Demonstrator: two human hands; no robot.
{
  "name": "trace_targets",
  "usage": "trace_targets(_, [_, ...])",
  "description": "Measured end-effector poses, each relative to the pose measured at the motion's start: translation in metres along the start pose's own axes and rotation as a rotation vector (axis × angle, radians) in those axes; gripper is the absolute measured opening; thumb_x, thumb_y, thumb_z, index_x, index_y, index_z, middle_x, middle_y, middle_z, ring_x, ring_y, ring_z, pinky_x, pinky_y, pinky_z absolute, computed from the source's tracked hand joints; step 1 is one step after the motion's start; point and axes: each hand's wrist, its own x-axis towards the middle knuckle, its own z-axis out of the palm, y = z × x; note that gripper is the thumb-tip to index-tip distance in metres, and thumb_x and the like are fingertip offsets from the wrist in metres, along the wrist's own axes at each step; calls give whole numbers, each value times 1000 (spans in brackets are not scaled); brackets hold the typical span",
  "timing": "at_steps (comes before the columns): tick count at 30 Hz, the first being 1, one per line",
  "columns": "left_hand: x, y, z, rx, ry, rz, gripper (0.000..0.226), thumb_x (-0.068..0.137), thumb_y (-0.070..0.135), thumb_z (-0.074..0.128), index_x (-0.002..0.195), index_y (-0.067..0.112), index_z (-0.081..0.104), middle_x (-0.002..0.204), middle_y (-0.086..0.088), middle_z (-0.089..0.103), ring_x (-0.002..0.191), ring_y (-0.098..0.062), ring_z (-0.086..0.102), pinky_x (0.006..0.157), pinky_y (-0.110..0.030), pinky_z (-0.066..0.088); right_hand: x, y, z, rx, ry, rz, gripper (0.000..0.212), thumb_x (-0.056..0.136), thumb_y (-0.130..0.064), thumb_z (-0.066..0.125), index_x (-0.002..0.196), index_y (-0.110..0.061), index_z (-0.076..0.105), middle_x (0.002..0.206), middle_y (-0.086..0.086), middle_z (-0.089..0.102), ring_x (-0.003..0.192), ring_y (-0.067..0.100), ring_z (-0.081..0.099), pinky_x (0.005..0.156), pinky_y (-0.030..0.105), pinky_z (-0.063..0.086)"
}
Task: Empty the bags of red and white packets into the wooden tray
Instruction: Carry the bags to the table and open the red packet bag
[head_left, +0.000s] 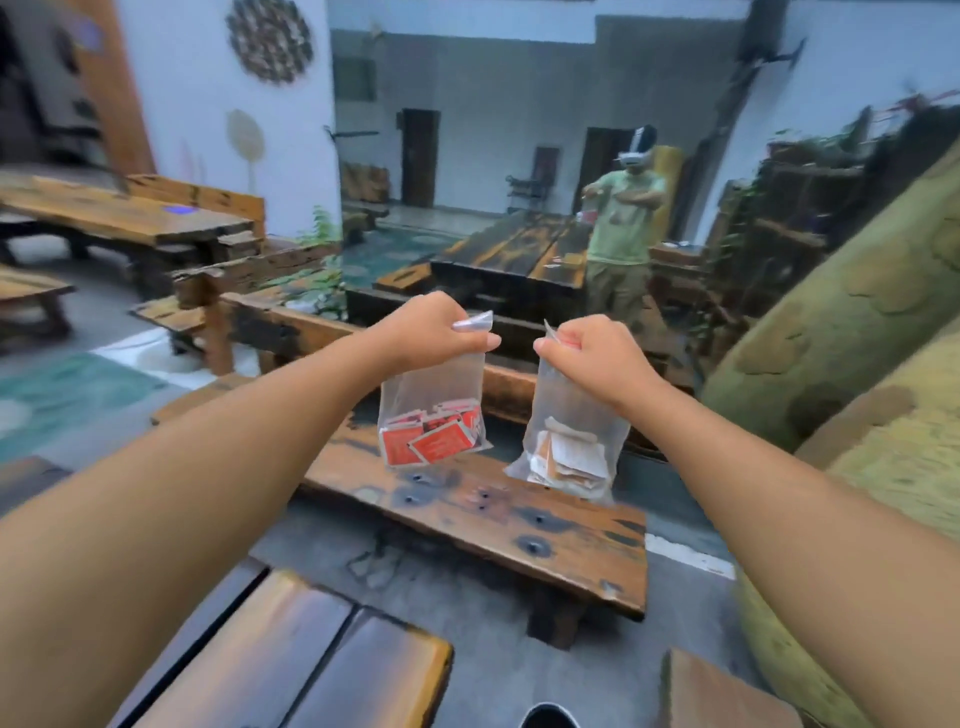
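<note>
Bags hang pinched below hands (434, 325): red-packet bag (434, 415) left, white-packet bag (571, 441) right.

both bags are thin clear plastic, faintly glossy and creased: the left bag (432, 410) holds red packets (434, 441) with a matt printed face, the right bag (571, 441) holds white packets (569, 460) that look like paper. the bench (519, 525) is orange-stained wood with a satin sheen, charred black patches and dark knots. the floor (467, 597) is matt grey.
</note>
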Motion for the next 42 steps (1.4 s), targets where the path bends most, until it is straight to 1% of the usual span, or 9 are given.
trace_targets(4, [-28, -52, -23, 38, 65, -157, 59, 85, 59, 63, 66, 3, 61, 61, -9, 51, 57, -22, 49, 58, -31, 34, 33, -36, 54, 96, -97, -115, 49, 89, -39, 58, 55, -6, 47, 54, 5, 43, 54, 18, 44, 56, 40, 40])
trace_targets(7, [-60, -77, -39, 113, 124, -274, 56, 87, 55, 64, 57, 9, 51, 55, -6, 44, 51, -20, 43, 55, -32, 27, 51, -65, 90, 161, -182, -209, 49, 90, -40, 57, 62, 0, 55, 56, 7, 48, 56, 20, 49, 60, 47, 47])
trace_targets(12, [-126, -99, -56, 214, 268, -490, 56, 86, 54, 65, 59, 9, 46, 58, -8, 42, 55, -22, 40, 54, -34, 24, 56, -113, 140, 267, -304, -423, 50, 91, -40, 58, 51, -18, 38, 50, 1, 39, 50, 18, 40, 54, 35, 29])
trace_targets(16, [-177, -103, -56, 260, 341, -656, 55, 86, 56, 65, 58, 12, 47, 58, -5, 48, 57, -21, 47, 54, -35, 30, 45, -147, 170, 333, -434, -543, 53, 89, -44, 57, 50, -15, 39, 47, 0, 40, 49, 18, 44, 53, 37, 31])
trace_targets(19, [-213, -101, -50, 284, 372, -780, 55, 86, 57, 64, 61, 11, 47, 57, -4, 43, 53, -18, 41, 52, -34, 26, 30, -165, 190, 374, -505, -640, 56, 88, -54, 52, 60, -6, 51, 52, 7, 48, 53, 22, 52, 55, 40, 40])
trace_targets(23, [-256, -103, -38, 274, 407, -883, 58, 85, 60, 63, 65, 6, 56, 56, -3, 46, 52, -18, 43, 53, -33, 29, 3, -186, 193, 349, -482, -793, 50, 94, -42, 56, 56, -13, 42, 54, 3, 40, 46, 12, 36, 45, 23, 25])
trace_targets(27, [-284, -105, -23, 257, 412, -909, 55, 85, 59, 64, 59, 11, 51, 56, -3, 40, 52, -19, 38, 54, -33, 25, -19, -196, 222, 447, -610, -796, 54, 95, -47, 53, 52, -20, 33, 50, 0, 33, 46, 16, 35, 53, 35, 23])
trace_targets(36, [-312, -131, 43, 133, 308, -855, 53, 88, 53, 63, 60, 13, 44, 57, -9, 38, 52, -21, 34, 53, -35, 19, -66, -138, 276, 435, -745, -705, 54, 94, -50, 52, 53, -21, 31, 51, -5, 29, 46, 10, 31, 53, 34, 25])
trace_targets(42, [-311, -155, 110, 2, 287, -941, 55, 86, 59, 61, 58, 17, 42, 56, -3, 38, 50, -17, 33, 53, -33, 22, -90, -94, 316, 365, -847, -660, 55, 95, -45, 53, 52, -20, 28, 48, -6, 29, 46, 9, 31, 52, 34, 23])
